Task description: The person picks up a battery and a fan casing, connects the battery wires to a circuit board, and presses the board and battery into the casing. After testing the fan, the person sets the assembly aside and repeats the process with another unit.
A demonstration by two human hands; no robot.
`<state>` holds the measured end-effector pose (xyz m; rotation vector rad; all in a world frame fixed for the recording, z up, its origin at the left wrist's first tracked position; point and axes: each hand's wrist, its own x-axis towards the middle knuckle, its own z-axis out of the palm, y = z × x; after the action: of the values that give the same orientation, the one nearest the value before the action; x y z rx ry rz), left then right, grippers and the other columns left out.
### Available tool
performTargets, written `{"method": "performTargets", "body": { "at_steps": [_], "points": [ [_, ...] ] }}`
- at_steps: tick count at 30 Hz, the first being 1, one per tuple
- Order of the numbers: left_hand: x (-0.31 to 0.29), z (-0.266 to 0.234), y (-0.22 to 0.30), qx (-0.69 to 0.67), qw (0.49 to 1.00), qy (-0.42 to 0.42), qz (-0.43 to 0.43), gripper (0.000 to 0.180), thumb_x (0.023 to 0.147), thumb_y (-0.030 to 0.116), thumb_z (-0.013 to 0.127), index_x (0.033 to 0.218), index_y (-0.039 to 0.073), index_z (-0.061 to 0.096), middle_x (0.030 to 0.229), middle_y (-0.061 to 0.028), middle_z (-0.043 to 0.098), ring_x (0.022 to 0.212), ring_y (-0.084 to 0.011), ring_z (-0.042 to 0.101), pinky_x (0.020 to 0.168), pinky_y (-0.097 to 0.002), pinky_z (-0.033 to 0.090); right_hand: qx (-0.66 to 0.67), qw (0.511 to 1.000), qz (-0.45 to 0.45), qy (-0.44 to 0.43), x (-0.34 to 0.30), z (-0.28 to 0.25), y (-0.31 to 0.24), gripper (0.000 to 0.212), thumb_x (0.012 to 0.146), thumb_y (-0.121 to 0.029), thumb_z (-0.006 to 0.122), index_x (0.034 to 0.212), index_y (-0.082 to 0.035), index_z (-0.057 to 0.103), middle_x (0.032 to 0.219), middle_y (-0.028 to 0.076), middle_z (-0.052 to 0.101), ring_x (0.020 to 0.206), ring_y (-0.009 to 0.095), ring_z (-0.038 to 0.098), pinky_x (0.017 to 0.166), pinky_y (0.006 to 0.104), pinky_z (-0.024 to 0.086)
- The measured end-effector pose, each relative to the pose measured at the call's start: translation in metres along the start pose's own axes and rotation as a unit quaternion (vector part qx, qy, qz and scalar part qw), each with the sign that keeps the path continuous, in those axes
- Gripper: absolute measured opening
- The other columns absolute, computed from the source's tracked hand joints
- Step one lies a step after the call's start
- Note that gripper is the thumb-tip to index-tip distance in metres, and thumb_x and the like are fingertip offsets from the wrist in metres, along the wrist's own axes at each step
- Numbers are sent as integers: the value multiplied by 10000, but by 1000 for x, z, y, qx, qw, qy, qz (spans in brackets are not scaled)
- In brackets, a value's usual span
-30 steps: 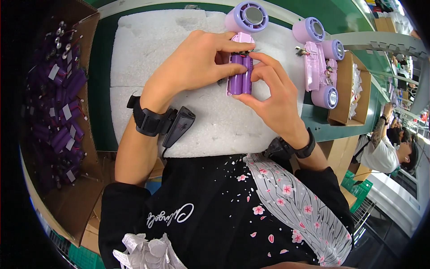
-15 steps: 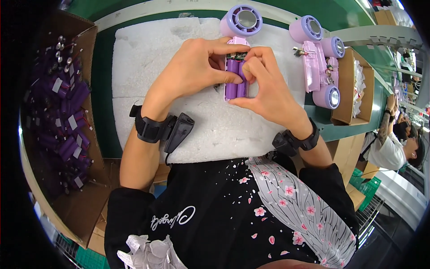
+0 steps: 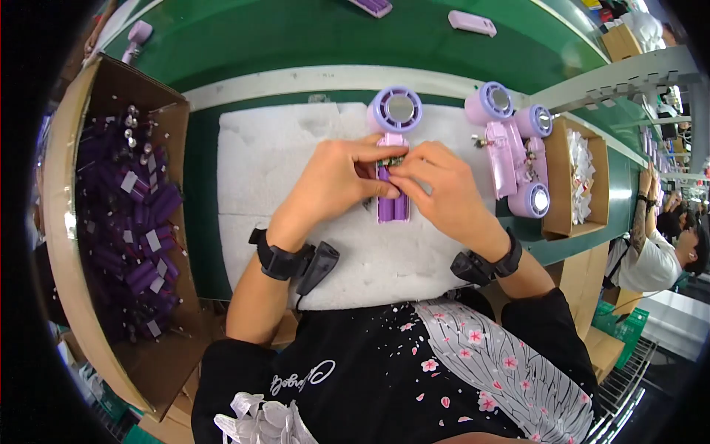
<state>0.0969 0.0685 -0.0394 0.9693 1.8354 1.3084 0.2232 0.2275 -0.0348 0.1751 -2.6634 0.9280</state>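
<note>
- the handheld fan lies on the white foam pad at the upper middle of the frame, its lilac head uppermost and its pink handle uncovered, pointing down the frame.
- the left hand keeps a narrow grip on the handle from the left: thumb over the purple cells, index finger across the top near the head.
- what has just changed: the right hand has slid up from the lower end of the cells, where its thumb was half a second ago, to beside the green circuit board.
- its thumb and fingertips are now drawn close together; whether they pinch a wire, press a part or only touch, i cannot tell.
- this seems to shift the work from the cells' lower end to the board end, with the left hand steadying; the cells look side by side in the handle.
- the view has also tipped, showing more of the green surface at the top.
- unchanged at the right: more lilac-headed fans, and a small carton of white pieces.
</note>
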Motion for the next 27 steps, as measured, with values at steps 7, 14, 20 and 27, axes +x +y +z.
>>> {"method": "performTargets", "body": {
  "at_steps": [7, 14, 20, 27],
  "points": [
    [-3, 0, -9, 21, 1000, 9, 2, 575, 645, 6, 821, 1193, 81, 665, 1019, -83, 698, 709, -99, 585, 679, -254, 511, -51, 997, -7, -54, -9, -2, -23, 463, 722, -93, 763, 1135, 38, 602, 1155, 158, 562, 1052, 331, 555, 871, 392, 485],
    [-2, -2, 1, 7, 1000, -5, -2, 623, 673, -43, 773, 1263, 84, 615, 1126, -87, 679, 780, -123, 629, 744, -259, 531, -86, 994, 8, -65, -9, 3, -29, 620, 684, -141, 788, 1201, 90, 535, 1268, 179, 525, 1136, 361, 512, 958, 406, 457],
    [2, -6, 4, 10, 992, 124, -12, 624, 761, 7, 726, 1346, 121, 541, 1136, -102, 658, 803, -129, 648, 753, -265, 540, -132, 988, 75, 27, 18, 4, 15, 580, 691, -106, 775, 1199, 65, 555, 1260, 209, 539, 1156, 386, 508, 968, 436, 441],
    [4, -8, -6, 50, 988, 142, 12, 498, 821, 63, 693, 1303, 107, 576, 1072, -111, 674, 802, -150, 655, 741, -267, 540, -211, 950, 188, 133, 36, -49, 32, 613, 743, -165, 757, 1291, -40, 510, 1264, 176, 534, 1108, 379, 545, 956, 445, 436]
  ]
}}
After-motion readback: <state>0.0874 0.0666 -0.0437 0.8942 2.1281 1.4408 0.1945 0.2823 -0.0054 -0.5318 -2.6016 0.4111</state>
